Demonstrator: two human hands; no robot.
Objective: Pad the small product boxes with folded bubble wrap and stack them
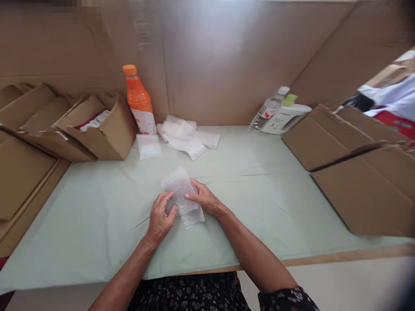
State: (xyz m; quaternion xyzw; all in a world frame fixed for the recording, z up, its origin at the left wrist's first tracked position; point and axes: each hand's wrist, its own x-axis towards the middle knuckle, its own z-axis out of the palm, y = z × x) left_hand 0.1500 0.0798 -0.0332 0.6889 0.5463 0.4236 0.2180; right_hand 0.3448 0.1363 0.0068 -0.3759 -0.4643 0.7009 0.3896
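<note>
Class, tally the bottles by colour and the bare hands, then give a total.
Orange plastic bottle with orange cap: 1
Clear plastic bottle with pale cap: 1
White plastic bottle with green cap: 1
Bare left hand and bare right hand: 2
Total: 5

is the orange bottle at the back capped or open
Capped: the orange bottle has its orange cap on the neck; whether it is screwed tight, I cannot tell.
</note>
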